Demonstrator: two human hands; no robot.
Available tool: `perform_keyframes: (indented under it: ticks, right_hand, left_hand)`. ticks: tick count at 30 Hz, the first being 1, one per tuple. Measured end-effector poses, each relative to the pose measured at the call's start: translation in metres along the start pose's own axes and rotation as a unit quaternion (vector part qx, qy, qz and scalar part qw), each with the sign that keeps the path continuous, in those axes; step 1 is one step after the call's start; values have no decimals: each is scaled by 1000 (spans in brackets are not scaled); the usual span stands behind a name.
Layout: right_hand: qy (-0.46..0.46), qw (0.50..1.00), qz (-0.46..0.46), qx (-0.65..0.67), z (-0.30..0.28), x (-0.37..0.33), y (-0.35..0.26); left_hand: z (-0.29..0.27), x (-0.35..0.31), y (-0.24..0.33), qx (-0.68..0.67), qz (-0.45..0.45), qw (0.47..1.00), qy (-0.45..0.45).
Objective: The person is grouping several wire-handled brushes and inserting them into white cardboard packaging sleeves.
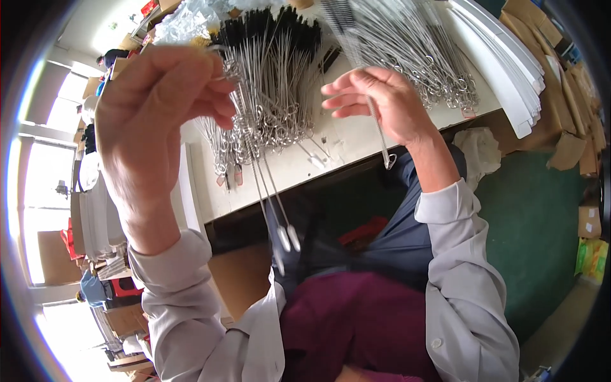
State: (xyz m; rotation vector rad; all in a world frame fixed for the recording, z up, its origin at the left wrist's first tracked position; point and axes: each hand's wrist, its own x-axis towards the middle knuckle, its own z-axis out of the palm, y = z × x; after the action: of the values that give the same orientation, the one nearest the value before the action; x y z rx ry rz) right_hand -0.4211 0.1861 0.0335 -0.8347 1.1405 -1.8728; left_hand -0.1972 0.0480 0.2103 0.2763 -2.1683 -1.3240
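My left hand [149,121] is raised at the left, with thumb and fingers closed on a few thin wire brushes. Their metal stems hang below the fingers, and small whitish brush heads [287,238] dangle over my lap. In my right hand [385,105] a single long wire brush [384,140] is pinched between thumb and fingers. Its looped end hangs below the palm, and its upper part runs up toward the table. Behind my left hand lies a big pile of black-bristled wire brushes [270,83], their wire loops toward me.
Another pile of wire brushes [420,51] lies at the table's back right. Beside it are stacked white strips [503,63]. Clear plastic bags [184,25] sit at the far left of the white table [254,184]. Cardboard [566,149] stands at the right, and people work in the left background.
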Motion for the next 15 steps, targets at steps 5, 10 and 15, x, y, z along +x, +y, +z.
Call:
perform_keyframes:
  ticks: [5, 10, 15]
  right_hand:
    - [-113, 993, -14, 19, 52, -4, -8]
    - [-207, 970, 37, 118, 71, -12, -4]
    - [-228, 959, 109, 128, 76, -33, 12]
  left_hand:
    - [-12, 14, 5, -5, -72, 997, -34]
    - [-6, 7, 7, 54, -12, 997, -50]
    - [-25, 4, -19, 62, -20, 997, -42]
